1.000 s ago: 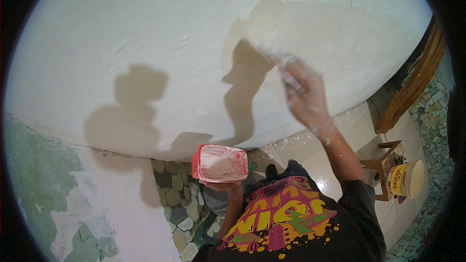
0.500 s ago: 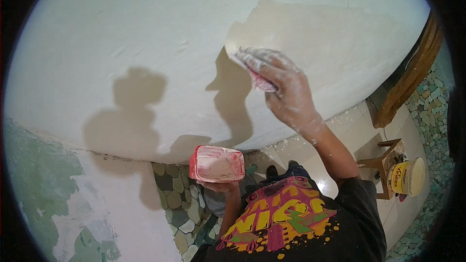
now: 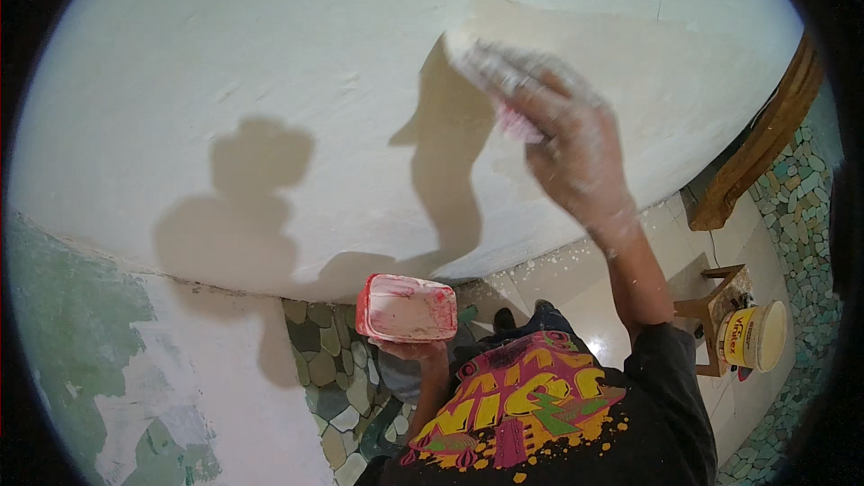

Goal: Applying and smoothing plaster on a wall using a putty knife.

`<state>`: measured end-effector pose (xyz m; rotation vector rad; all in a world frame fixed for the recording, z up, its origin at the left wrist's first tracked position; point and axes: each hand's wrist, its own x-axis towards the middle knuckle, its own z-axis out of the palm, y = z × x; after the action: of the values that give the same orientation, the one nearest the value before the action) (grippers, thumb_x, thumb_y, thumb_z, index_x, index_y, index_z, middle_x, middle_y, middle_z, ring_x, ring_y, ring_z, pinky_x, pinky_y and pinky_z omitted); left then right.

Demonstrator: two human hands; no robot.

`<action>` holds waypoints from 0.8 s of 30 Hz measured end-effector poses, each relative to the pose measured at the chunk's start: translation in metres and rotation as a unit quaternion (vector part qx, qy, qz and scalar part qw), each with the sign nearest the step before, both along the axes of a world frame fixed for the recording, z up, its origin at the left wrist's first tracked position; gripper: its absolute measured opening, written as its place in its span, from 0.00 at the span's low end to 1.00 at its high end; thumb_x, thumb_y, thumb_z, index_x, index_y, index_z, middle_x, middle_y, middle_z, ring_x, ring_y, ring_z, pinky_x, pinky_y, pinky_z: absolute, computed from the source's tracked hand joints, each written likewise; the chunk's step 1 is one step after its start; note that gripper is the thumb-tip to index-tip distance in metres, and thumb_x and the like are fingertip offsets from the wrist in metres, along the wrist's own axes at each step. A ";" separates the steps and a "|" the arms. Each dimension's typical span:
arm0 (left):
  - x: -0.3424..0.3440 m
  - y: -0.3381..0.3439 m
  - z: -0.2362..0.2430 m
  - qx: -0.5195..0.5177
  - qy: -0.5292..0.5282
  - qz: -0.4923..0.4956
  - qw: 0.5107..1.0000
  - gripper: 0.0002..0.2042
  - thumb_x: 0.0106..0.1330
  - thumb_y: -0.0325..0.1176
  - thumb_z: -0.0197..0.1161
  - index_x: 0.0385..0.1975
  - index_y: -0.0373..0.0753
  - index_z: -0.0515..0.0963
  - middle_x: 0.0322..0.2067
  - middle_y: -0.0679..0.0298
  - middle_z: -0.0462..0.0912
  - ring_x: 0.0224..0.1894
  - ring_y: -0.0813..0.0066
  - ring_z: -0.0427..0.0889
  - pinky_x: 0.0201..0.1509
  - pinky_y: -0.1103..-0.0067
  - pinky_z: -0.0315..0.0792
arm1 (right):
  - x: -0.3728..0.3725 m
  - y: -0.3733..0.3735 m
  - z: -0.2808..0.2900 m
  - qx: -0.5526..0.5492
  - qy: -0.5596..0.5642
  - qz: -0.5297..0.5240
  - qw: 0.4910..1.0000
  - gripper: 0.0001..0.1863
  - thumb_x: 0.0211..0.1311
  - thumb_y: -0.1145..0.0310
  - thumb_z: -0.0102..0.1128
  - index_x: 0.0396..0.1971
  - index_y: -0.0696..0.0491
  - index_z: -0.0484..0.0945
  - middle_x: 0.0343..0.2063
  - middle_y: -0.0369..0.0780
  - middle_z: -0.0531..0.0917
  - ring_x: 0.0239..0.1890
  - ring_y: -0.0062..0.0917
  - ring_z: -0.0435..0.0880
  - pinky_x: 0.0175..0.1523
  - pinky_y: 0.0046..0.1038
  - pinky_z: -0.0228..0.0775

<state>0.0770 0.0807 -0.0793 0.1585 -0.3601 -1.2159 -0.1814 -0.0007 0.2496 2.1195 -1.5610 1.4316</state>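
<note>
Some lettering marks shirt (image 3: 526, 405) and bucket label (image 3: 739, 337); left hand (image 3: 411, 348) holds red tub (image 3: 364, 308).

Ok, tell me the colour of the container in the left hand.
The container is red, with whitish smears inside; best seen in head view.

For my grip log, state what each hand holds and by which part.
Left hand: red container, from underneath. Right hand: blurred pinkish item; gripped part unclear.

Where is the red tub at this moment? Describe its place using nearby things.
In the head view, the red tub is just left of centre, below the middle, held in the left hand, with the printed shirt to its lower right.
</note>
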 end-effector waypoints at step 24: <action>0.001 -0.004 -0.004 0.021 0.027 0.000 0.999 0.41 0.61 0.68 0.54 0.71 0.54 0.57 0.70 0.61 0.59 0.69 0.50 0.62 0.69 0.44 0.59 | -0.010 0.001 -0.040 -0.002 0.290 -0.011 0.957 0.29 0.50 0.71 0.65 0.57 0.39 0.78 0.61 0.31 0.75 0.64 0.28 0.72 0.67 0.34 0.67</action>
<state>0.0782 0.0768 -0.0833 0.1620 -0.2882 -1.2255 -0.1912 0.0005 0.2098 2.2257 -1.3304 0.6930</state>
